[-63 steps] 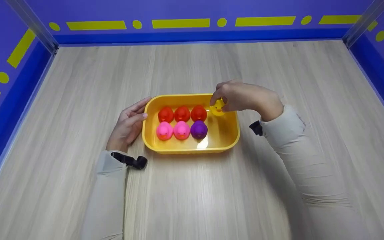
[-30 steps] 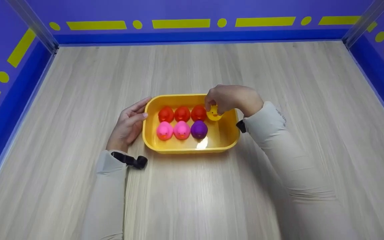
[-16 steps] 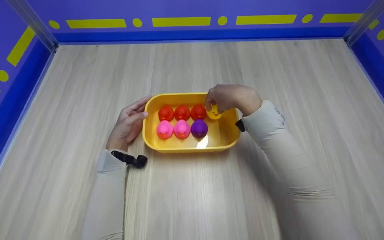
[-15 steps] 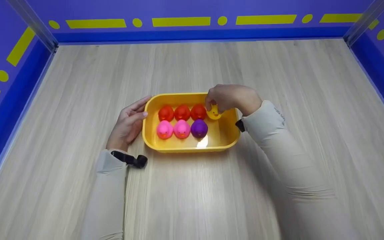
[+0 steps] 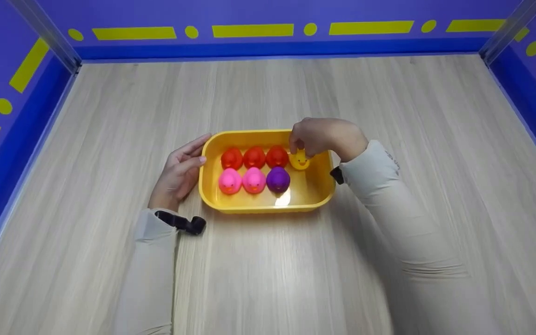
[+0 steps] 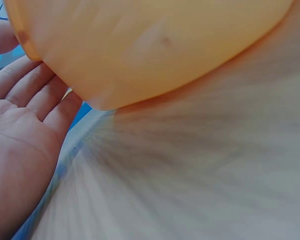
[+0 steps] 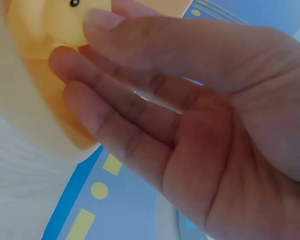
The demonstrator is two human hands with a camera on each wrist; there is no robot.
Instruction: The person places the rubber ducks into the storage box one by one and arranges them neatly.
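In the head view a yellow tub [image 5: 268, 208] holds several small rubber ducks. Three red ducks [image 5: 254, 158] form the far row; two pink ducks [image 5: 242, 181] and a purple duck [image 5: 278, 180] form the near one. My right hand [image 5: 326, 136] pinches a yellow rubber duck [image 5: 300, 161] at the far row's right end, covering its back. The right wrist view shows my thumb against this duck [image 7: 45, 27]. My left hand [image 5: 179, 170] rests at the tub's left side, fingers nearly straight against the outer wall and thumb at the rim, as the left wrist view also shows.
A pale wood-grain table [image 5: 268, 265] lies under the tub. Purple and blue walls [image 5: 249, 42] with yellow marks enclose its back and sides. Black wrist cameras [image 5: 197, 225] are strapped over both beige sleeves [image 5: 151, 274].
The right hand has brought the yellow duck left and down, beside the last red duck. Lately the duck has tipped more upright and shifted slightly right. The left hand has stayed put.
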